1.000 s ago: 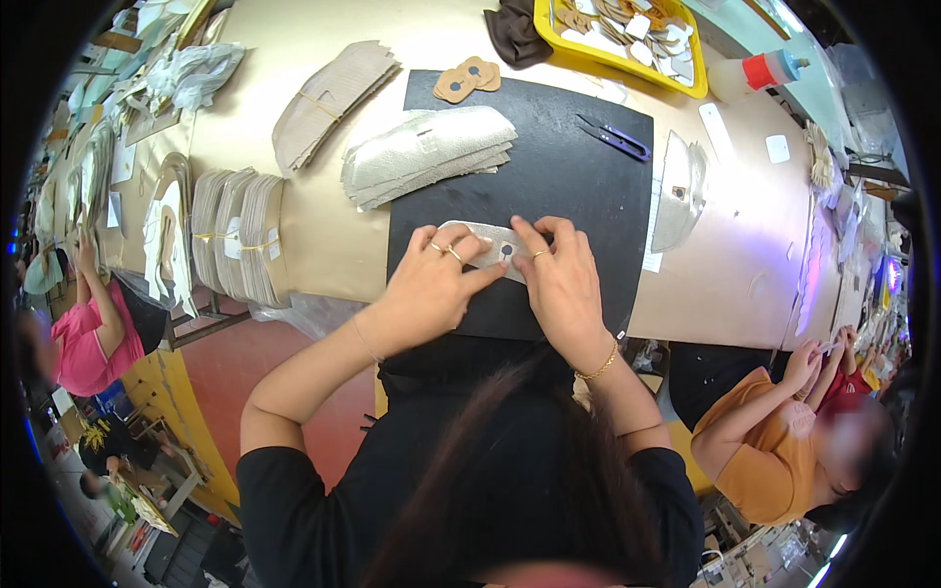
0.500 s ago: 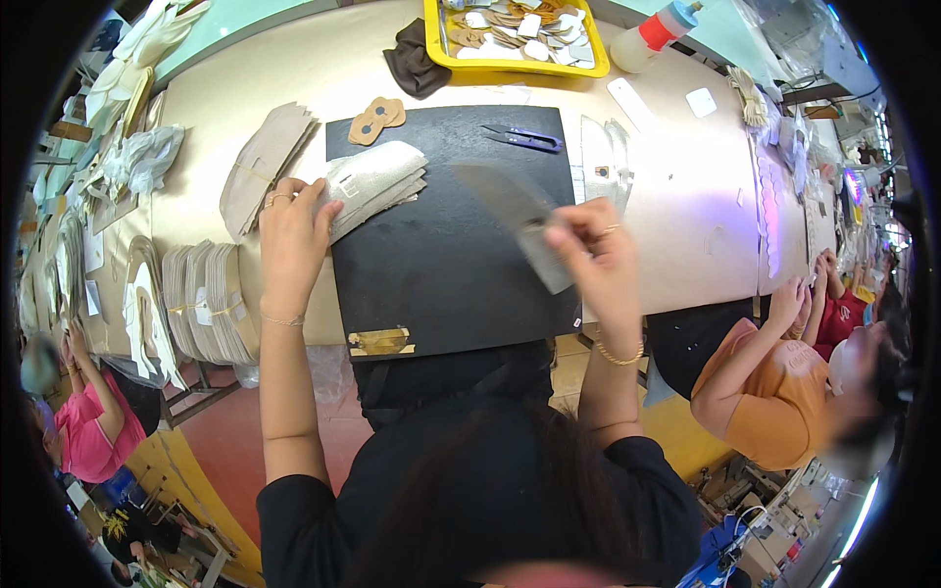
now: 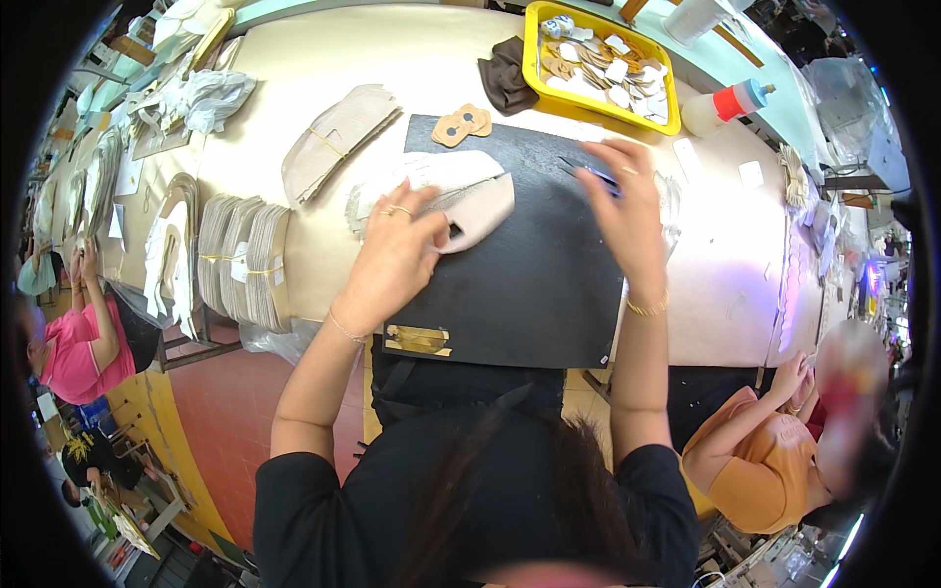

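My left hand (image 3: 392,245) is at the near edge of a beige cut piece (image 3: 487,208) with a small square hole, its fingers curled onto it. This piece overlaps the pale silvery stack of cut pieces (image 3: 365,201) and reaches over the black mat (image 3: 520,294). My right hand (image 3: 627,201) is over the mat's far right part. Its thumb and fingers are apart around the dark blue thread snips (image 3: 600,178), which seem to lie on the mat. Two-holed tan pieces (image 3: 461,127) lie on the mat's far edge.
A banded beige stack (image 3: 333,142) lies left of the mat, with thicker banded bundles (image 3: 245,260) nearer. At the back are a yellow tray (image 3: 588,103) of small pieces, a dark cloth (image 3: 507,78) and a bottle with a red band (image 3: 725,105). Co-workers sit on both sides.
The grey piece that was in my right hand has left it. A beige piece now lies under my left hand, and my right hand has moved to the snips. The view has shifted.
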Available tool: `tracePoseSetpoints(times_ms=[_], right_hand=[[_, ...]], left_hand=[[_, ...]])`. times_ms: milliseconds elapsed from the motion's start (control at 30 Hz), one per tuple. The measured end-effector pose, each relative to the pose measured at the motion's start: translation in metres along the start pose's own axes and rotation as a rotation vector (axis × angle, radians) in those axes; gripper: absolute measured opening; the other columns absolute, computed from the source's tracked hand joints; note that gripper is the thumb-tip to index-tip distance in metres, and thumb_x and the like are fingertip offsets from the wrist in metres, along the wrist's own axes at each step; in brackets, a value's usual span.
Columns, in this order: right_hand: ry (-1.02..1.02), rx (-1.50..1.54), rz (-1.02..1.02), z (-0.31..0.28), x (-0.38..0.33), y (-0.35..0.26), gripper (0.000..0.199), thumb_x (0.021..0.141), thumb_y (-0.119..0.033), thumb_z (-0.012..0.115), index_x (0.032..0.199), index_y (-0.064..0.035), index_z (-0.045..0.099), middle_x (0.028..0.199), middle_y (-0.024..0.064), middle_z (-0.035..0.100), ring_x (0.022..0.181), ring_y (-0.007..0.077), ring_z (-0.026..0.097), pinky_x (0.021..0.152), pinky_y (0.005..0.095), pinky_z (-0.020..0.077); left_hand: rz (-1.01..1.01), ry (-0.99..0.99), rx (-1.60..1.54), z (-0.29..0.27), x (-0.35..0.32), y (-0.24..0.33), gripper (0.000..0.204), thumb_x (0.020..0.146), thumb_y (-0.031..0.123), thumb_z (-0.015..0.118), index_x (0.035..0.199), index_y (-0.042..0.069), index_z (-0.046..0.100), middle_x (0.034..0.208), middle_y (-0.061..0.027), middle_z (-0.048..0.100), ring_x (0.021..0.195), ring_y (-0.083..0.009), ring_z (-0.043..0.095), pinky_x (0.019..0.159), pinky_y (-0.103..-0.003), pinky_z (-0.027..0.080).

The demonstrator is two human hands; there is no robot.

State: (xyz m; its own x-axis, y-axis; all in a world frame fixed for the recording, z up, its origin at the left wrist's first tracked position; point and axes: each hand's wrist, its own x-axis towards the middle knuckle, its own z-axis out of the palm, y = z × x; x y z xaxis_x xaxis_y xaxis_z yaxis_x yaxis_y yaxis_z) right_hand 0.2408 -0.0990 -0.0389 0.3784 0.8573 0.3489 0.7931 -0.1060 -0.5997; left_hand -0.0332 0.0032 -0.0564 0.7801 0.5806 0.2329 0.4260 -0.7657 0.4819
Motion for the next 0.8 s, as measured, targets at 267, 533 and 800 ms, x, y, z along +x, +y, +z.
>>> tracePoseSetpoints(times_ms=[267, 533, 800], right_hand=[[-0.397, -0.125, -0.461, 0.111, 0.09, -0.022, 0.031, 0.087, -0.012, 0.072, 0.118, -0.0156, 0.076, 0.118, 0.0077, 0.064, 0.106, 0.0291, 0.061, 0.094, 0.0407, 0.0501], [-0.335, -0.262, -0.539, 0.118, 0.088, -0.025, 0.023, 0.085, -0.012, 0.074, 0.108, -0.0116, 0.076, 0.114, 0.0042, 0.064, 0.102, 0.0256, 0.061, 0.091, 0.0398, 0.0503], [-0.374, 0.173, -0.173, 0.077, 0.077, -0.029, 0.021, 0.089, -0.01, 0.072, 0.109, -0.0066, 0.071, 0.095, 0.0065, 0.069, 0.088, 0.0193, 0.066, 0.081, 0.0318, 0.0526]], left_hand=[[0.041, -0.369, -0.521, -0.027, -0.024, 0.03, 0.016, 0.084, 0.0, 0.07, 0.099, 0.003, 0.065, 0.102, -0.0093, 0.072, 0.093, -0.03, 0.069, 0.083, -0.04, 0.054], [-0.057, -0.448, -0.746, -0.018, -0.029, 0.038, 0.014, 0.093, 0.012, 0.071, 0.103, 0.004, 0.067, 0.094, -0.0099, 0.07, 0.082, -0.0289, 0.07, 0.073, -0.037, 0.056], [0.112, -0.485, -0.714, -0.017, -0.031, 0.048, 0.014, 0.091, 0.01, 0.07, 0.104, 0.008, 0.068, 0.09, -0.0068, 0.068, 0.077, -0.0284, 0.068, 0.069, -0.037, 0.055]])
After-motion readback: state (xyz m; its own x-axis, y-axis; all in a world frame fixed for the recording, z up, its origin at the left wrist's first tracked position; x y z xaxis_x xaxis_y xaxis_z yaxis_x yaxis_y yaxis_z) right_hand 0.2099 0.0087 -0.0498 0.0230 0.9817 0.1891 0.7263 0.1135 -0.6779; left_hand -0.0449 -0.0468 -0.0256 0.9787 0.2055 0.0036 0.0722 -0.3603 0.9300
